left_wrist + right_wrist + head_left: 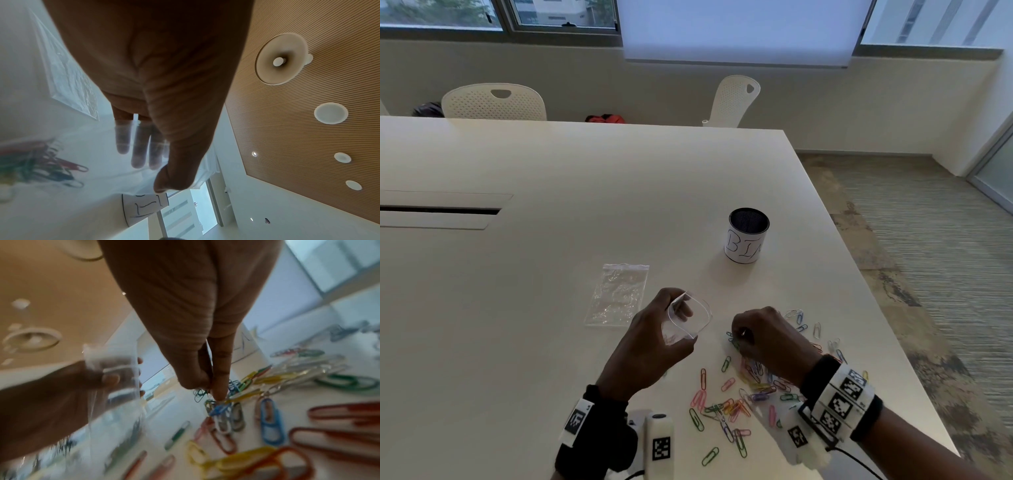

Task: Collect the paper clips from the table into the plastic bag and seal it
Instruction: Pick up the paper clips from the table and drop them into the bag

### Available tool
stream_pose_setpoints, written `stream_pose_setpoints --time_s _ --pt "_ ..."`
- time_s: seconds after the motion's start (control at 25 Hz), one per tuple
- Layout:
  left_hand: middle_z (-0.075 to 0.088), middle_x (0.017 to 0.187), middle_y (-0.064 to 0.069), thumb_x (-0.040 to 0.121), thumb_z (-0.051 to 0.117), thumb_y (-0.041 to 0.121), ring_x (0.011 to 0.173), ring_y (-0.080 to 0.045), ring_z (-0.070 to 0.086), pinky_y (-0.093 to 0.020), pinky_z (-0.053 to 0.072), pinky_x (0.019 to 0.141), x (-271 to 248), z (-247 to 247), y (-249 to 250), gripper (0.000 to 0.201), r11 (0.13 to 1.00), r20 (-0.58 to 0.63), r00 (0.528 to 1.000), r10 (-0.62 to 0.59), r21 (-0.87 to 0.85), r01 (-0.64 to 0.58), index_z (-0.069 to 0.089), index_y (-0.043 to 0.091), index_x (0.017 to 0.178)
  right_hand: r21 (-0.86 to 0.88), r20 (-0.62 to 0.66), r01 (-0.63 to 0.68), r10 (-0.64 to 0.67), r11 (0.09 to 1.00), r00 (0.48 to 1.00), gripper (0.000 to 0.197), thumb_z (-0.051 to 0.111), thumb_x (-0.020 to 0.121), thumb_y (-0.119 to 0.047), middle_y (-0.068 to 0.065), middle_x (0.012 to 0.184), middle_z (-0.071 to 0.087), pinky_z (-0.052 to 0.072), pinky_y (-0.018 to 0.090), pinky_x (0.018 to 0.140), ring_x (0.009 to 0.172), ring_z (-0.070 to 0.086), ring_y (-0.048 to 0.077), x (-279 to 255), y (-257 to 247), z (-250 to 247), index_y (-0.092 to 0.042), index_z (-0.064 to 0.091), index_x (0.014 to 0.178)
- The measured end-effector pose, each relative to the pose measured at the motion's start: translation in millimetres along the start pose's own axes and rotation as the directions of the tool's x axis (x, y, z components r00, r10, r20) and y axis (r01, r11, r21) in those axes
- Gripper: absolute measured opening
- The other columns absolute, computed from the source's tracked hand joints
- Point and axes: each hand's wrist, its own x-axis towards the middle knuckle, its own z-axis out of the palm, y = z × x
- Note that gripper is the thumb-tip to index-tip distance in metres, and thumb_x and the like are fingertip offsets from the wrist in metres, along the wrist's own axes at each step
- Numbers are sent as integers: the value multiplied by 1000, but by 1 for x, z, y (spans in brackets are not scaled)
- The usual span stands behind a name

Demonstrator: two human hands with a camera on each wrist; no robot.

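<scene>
My left hand [671, 310] holds a clear plastic bag [690, 320] above the table, its mouth open towards the right hand. The thumb [164, 181] pinches the bag's rim against the fingers [138, 146], which show through the film. Several coloured paper clips [41, 165] lie inside the bag. My right hand [742, 334] is down on the near pile of loose paper clips [726, 407]. Its thumb and forefinger [219, 386] pinch a small bunch of blue and green clips [217, 408] at the table surface.
A second, flat clear bag [618, 294] lies on the white table [551, 240] left of the held one. A black mesh cup labelled BIN [747, 236] stands behind the clips. The table's right edge [876, 308] runs close to the scattered clips. Two white chairs stand at the far side.
</scene>
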Motion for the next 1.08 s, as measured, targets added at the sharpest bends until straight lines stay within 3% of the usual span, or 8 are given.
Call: stream_pose_setpoints --time_s 0.08,0.2,0.36,0.44,0.6,0.76,0.96,1.08 --pt "67 105 15 81 83 19 107 -7 65 -25 53 93 -1 1 -1 54 1000 -2 1000 0 -4 0 53 31 124 190 -26 -96 103 977 994 8 75 89 -6 0 88 77 63 20 73 76 74 10 -2 4 -9 -12 77 93" --pt "66 107 16 81 83 19 107 -5 64 -24 53 91 -1 2 -2 55 1000 0 1000 2 -6 -2 52 33 125 472 -29 -165 203 866 979 11 79 85 -1 5 84 80 66 34 79 75 78 16 -8 -3 -26 -10 78 91" --pt "66 107 16 82 82 20 105 -7 65 -32 59 89 1 3 -1 54 1000 11 1000 6 -5 -6 52 35 123 627 -77 -63 142 776 987 12 80 85 -1 8 89 81 66 40 80 81 79 26 -12 -31 -54 -8 76 94" --pt "66 108 16 81 83 21 103 -8 65 -32 59 87 1 4 -1 54 1000 18 1000 8 2 -8 51 35 123 589 -125 5 85 808 989 13 80 86 -4 5 89 82 66 34 79 80 79 21 -9 -47 -64 -10 77 97" --pt "66 108 16 81 84 21 99 -8 66 -28 58 81 1 5 1 56 1000 19 1000 12 14 -13 51 34 124 293 -206 136 -77 946 976 14 77 89 -10 -7 90 79 62 19 75 78 74 5 5 -73 -64 -18 80 100" --pt "68 106 15 80 82 19 92 -10 67 -28 58 75 0 3 3 58 1000 17 1000 -12 3 12 50 36 125 147 -190 199 -170 969 967 13 74 91 -10 -2 94 74 61 28 69 73 70 8 17 -84 -54 -16 79 102" --pt "67 105 13 81 82 18 97 -12 66 -25 57 79 -2 2 0 52 1000 15 1000 -7 1 7 52 32 122 176 -203 213 -176 961 963 16 72 92 -7 1 90 78 63 37 70 76 75 13 21 -84 -55 -15 76 105" --pt "66 106 13 81 82 18 100 -11 65 -22 56 81 -2 2 0 53 1000 16 1000 8 9 -8 52 32 123 195 -212 202 -160 960 964 18 75 92 -8 0 97 80 64 28 79 84 76 7 18 -83 -60 -15 76 108"
